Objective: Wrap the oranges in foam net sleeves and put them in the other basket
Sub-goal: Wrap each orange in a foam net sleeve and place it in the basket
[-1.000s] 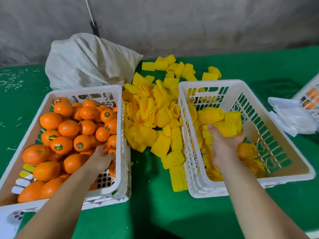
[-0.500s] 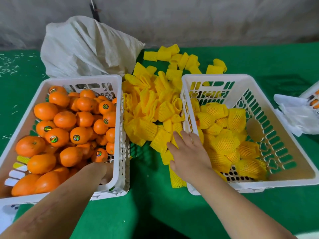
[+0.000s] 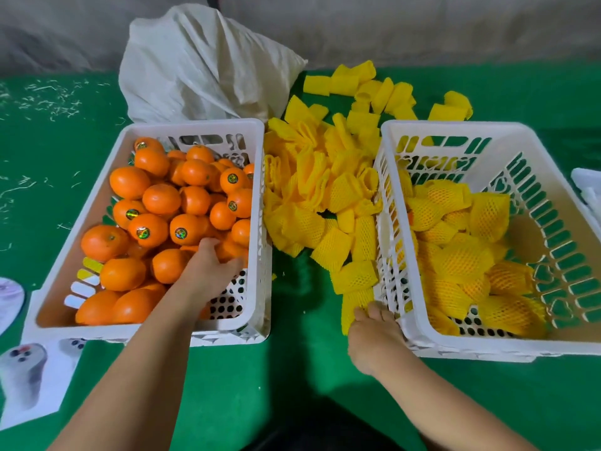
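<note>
The left white basket [image 3: 195,125] holds several bare oranges [image 3: 161,198]. My left hand [image 3: 205,271] is down in its near right corner, fingers curled round an orange [image 3: 227,250] that is mostly hidden under it. A pile of yellow foam net sleeves [image 3: 325,190] lies on the green table between the baskets. My right hand [image 3: 374,336] rests on the near end of the pile, its fingertips gripping the nearest sleeve [image 3: 353,301] against the right basket's wall. The right white basket [image 3: 455,128] holds several wrapped oranges [image 3: 461,258].
A crumpled white sack [image 3: 201,66] stands behind the left basket. Printed paper sheets [image 3: 32,379] lie at the near left. White objects [image 3: 588,190] sit at the right edge. More sleeves [image 3: 351,83] are scattered behind the pile.
My right hand left the right basket, crossed its wall and came down to the nearest sleeve. My left hand reached further into the oranges. The camera tilted down and closer.
</note>
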A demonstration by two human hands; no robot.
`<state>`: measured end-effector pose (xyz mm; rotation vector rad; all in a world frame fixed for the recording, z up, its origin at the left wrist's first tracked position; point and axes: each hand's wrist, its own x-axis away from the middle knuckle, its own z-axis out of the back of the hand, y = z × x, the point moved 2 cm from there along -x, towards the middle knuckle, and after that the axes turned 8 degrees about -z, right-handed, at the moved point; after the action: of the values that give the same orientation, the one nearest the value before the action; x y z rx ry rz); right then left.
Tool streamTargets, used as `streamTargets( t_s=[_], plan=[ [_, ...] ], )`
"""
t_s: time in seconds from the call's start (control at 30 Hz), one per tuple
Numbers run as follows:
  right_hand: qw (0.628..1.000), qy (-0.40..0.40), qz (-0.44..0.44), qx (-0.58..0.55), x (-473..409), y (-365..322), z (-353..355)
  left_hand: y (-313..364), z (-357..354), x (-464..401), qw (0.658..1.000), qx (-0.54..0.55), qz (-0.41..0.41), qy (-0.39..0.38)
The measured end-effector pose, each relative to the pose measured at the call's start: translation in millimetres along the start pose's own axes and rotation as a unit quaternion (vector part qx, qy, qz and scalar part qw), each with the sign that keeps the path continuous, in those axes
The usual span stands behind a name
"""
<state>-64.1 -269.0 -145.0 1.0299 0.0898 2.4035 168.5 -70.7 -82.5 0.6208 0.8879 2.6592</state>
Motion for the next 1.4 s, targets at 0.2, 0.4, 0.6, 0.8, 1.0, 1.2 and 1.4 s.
streamTargets(
  t_s=[0.2, 0.4, 0.6, 0.8, 1.0, 1.2, 1.4],
  plan=[
    [0.932, 0.175, -0.004, -0.319, -6, 10, 16, 48, 7, 45, 0.922, 0.258, -0.235, 0.167],
    [0.985, 0.123, -0.040, -0.118, -17, -1, 5, 81, -38, 65, 0.932, 0.224, -0.279, 0.050],
    [0.994, 0.094, -0.054, 0.003, -31, -7, -5, 74, -57, 66, 0.926, -0.069, -0.366, 0.055],
    [0.980, 0.159, -0.041, -0.116, -31, 2, 17, 79, -62, 66, 0.918, -0.164, -0.354, 0.067],
    [0.844, 0.240, -0.013, -0.479, -28, 19, 24, 78, -61, 66, 0.917, -0.156, -0.361, 0.063],
    [0.627, 0.282, -0.060, -0.723, -15, 15, 59, 79, -54, 64, 0.935, 0.042, -0.353, 0.001],
    [0.631, 0.333, 0.022, -0.701, 4, -13, 98, 78, -37, 63, 0.887, 0.280, -0.319, -0.180]
  ],
)
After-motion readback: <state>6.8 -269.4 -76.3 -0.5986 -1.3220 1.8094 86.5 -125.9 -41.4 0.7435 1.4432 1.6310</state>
